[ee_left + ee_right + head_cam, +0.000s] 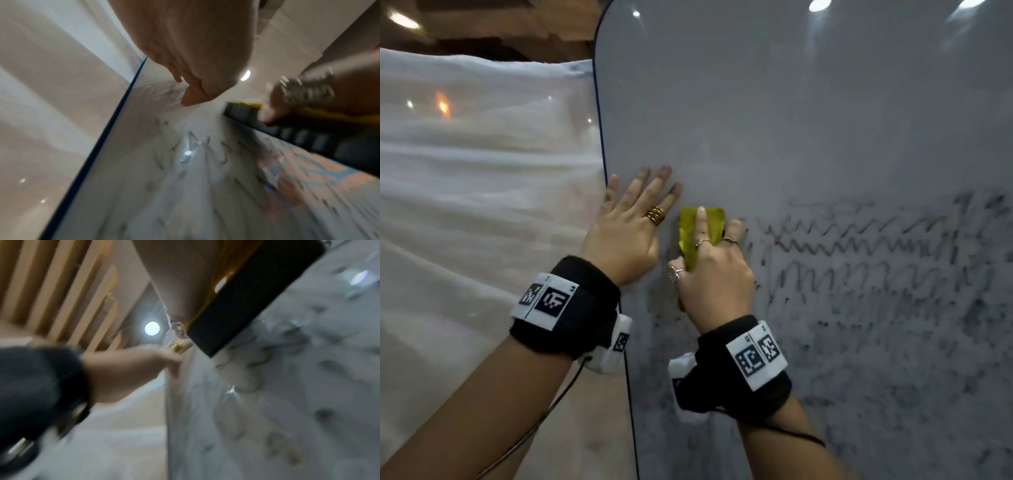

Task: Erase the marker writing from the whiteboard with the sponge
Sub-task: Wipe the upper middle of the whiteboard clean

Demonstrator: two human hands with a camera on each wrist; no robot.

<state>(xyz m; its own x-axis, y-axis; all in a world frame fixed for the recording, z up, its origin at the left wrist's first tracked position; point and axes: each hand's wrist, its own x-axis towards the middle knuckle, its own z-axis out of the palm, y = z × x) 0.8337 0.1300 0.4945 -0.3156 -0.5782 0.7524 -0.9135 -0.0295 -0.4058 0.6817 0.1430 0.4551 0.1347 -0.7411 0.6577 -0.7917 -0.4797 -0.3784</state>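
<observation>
White sheeting hangs left of the whiteboard. Just inside the whiteboard's left edge my left hand lies flat on it, fingers straight and spread. Right beside that, my right hand presses the yellow sponge against the whiteboard, one finger stretched along its back, the others curled round it. Smeared black marker writing spreads across the whiteboard right of the sponge

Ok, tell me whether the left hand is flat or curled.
Flat: the left hand lies spread, fingers straight, against the whiteboard.
</observation>
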